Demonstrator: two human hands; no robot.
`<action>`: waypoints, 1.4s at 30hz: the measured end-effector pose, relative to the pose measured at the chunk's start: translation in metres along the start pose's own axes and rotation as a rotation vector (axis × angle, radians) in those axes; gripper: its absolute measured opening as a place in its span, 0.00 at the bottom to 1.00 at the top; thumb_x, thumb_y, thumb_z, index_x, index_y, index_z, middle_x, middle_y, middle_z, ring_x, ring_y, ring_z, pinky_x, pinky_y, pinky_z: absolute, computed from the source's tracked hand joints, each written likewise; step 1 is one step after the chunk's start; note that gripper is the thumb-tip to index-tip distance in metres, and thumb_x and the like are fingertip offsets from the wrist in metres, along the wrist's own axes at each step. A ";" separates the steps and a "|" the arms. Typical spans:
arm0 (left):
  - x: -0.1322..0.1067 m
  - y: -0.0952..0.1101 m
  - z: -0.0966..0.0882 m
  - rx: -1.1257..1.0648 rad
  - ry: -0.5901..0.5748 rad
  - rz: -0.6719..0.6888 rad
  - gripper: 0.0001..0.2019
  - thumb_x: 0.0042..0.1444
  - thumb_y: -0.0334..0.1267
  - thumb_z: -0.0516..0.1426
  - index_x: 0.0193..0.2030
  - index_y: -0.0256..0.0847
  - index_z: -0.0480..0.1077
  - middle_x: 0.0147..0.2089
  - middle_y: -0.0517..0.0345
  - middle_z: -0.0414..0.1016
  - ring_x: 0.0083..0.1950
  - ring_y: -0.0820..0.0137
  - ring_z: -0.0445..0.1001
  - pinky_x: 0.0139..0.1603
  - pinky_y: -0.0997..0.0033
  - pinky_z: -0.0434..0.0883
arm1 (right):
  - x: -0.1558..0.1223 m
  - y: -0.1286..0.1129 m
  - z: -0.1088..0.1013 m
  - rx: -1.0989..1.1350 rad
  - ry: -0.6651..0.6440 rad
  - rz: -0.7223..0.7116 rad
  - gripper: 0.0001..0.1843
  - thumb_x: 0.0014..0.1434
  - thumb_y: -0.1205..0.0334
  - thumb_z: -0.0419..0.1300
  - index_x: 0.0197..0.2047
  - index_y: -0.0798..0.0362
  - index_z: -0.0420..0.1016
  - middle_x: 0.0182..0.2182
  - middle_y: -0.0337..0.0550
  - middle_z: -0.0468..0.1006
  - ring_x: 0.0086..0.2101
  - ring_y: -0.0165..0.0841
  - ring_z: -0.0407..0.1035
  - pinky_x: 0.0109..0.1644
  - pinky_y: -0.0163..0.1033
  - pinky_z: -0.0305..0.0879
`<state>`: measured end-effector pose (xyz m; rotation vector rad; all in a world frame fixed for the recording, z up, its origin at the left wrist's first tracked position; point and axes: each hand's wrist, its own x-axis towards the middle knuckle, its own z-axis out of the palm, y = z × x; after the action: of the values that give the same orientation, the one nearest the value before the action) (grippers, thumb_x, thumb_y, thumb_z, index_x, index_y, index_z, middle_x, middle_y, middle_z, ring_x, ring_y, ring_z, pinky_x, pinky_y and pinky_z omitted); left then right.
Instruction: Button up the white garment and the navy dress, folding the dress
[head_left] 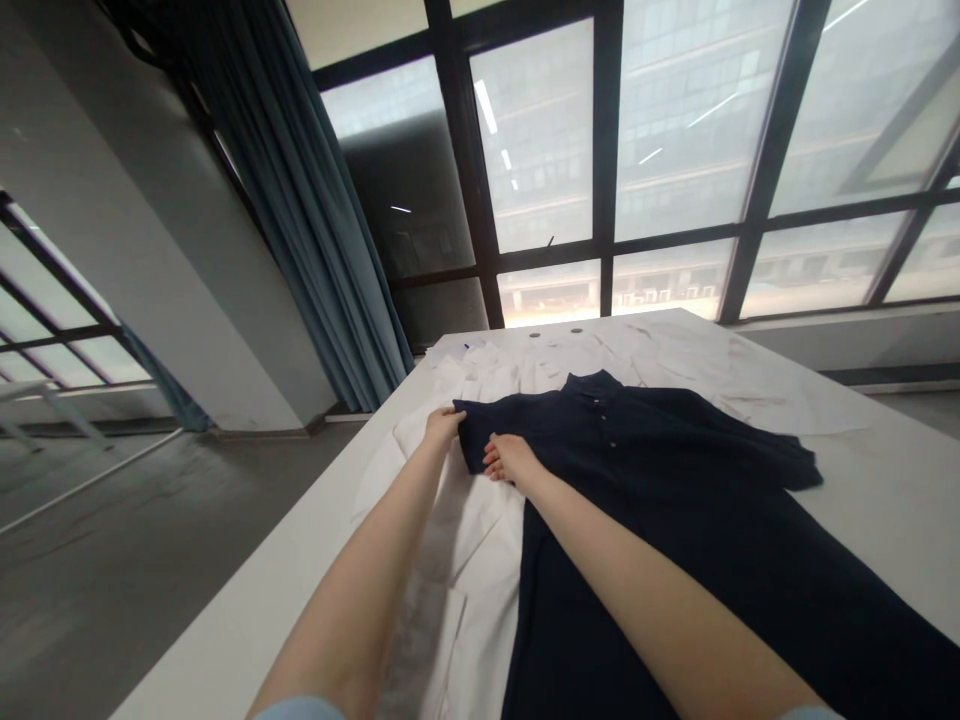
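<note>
A long navy shirt dress [675, 510] with a stand collar, front buttons and short sleeves lies spread on a white table. My left hand [444, 425] pinches the cuff corner of the sleeve on the left. Over the lower part of that same sleeve is my right hand [511, 460], its fingers loosely curved and apart, with no fabric visibly gripped. Whether its fingertips touch the cloth I cannot tell. White cloth [480, 560] lies rumpled under and beside the dress on the left. The dress's lower end runs out of view.
The white table [892, 470] reaches toward large windows [532, 140]. Pale sheets [675, 350] and two small dark round objects [576, 331] lie at its far end. A blue curtain [300, 220] hangs by a pillar [187, 200] on the left, above grey floor [187, 520].
</note>
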<state>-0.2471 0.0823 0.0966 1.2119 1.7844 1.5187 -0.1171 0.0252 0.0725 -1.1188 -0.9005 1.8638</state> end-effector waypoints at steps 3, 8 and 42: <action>-0.025 0.031 0.016 0.067 -0.092 0.207 0.05 0.42 0.32 0.56 0.29 0.38 0.69 0.33 0.55 0.74 0.38 0.68 0.71 0.41 0.70 0.66 | -0.001 -0.032 -0.027 0.070 0.055 -0.130 0.15 0.54 0.49 0.48 0.38 0.51 0.63 0.27 0.38 0.70 0.23 0.25 0.64 0.28 0.33 0.63; -0.116 0.055 0.055 0.397 -0.688 0.714 0.20 0.49 0.34 0.50 0.51 0.39 0.61 0.52 0.50 0.65 0.53 0.65 0.63 0.54 0.63 0.58 | -0.002 -0.064 -0.089 -0.023 0.149 -0.167 0.19 0.50 0.50 0.52 0.42 0.52 0.64 0.31 0.42 0.71 0.27 0.29 0.66 0.30 0.35 0.64; -0.142 -0.032 0.017 -0.068 -0.681 -0.500 0.10 0.39 0.37 0.60 0.27 0.37 0.64 0.16 0.67 0.62 0.16 0.79 0.61 0.19 0.79 0.59 | 0.031 -0.018 -0.181 -1.168 0.371 -0.552 0.22 0.43 0.72 0.59 0.44 0.53 0.67 0.39 0.45 0.69 0.41 0.32 0.65 0.46 0.36 0.58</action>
<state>-0.1750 -0.0307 0.0383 0.9820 1.4048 0.7490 0.0427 0.0926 0.0101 -1.5493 -1.8972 0.5481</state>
